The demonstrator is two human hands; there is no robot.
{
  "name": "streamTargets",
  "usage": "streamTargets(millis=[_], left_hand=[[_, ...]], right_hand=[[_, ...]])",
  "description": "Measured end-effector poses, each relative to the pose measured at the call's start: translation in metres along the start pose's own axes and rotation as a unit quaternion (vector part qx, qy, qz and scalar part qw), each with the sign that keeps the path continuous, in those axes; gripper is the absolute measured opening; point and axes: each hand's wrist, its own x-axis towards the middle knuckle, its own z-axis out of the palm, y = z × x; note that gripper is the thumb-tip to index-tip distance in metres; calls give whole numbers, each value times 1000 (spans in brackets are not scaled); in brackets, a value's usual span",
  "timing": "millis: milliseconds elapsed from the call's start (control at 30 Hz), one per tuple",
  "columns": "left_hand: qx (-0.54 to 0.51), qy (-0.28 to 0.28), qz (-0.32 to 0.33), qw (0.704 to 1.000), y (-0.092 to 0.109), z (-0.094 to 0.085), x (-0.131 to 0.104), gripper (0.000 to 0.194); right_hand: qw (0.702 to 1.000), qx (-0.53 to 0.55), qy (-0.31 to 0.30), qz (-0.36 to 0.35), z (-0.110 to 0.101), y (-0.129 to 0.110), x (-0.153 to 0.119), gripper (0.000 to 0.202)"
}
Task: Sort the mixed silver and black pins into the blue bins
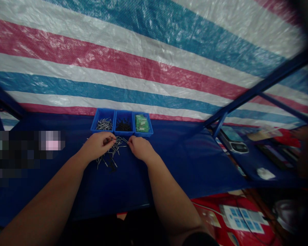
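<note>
Thin silver metal pieces [115, 147] lie in a loose pile on the blue table, with a few dark pieces [112, 166] at its near edge. My left hand [99, 145] is over the pile's left side, fingers curled and pinched on something small that I cannot make out. At the pile's right side, my right hand [139, 147] pinches the end of a thin silver piece. Just behind stand three joined blue bins: the left bin [94, 125] with silver pieces, the middle bin [124, 132] with black pieces, the right bin [143, 134] with small green packets.
Striped plastic sheeting [143, 68] hangs behind the blue table [190, 164]. A blue metal frame [236, 102] rises at the right. Beyond it are a scale [237, 147] and a white crumpled item [265, 173]. Red material with a printed sheet [243, 218] lies lower right. A blurred patch covers the far left.
</note>
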Motion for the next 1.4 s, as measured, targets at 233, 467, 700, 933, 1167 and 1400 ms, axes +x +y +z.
streamTargets(millis=[233,467,700,933,1167,1400], left_hand=[[-48,11,26,998,4,3,0,29],[-30,25,36,999,9,-2,1,22],[-46,158,-19,986,4,-6,0,25],[14,261,-129,957,-8,-15,-1,48],[-1,111,4,994,1,-11,-2,35],[6,5,68,998,6,-5,1,28]], right_hand=[[980,130,49,-139,-6,-4,-2,13],[953,229,87,-176,0,-1,2,8],[930,318,108,-150,4,5,5,17],[940,291,104,-142,1,5,5,6],[937,310,92,-130,-3,4,5,10],[912,368,100,-152,3,1,5,11]])
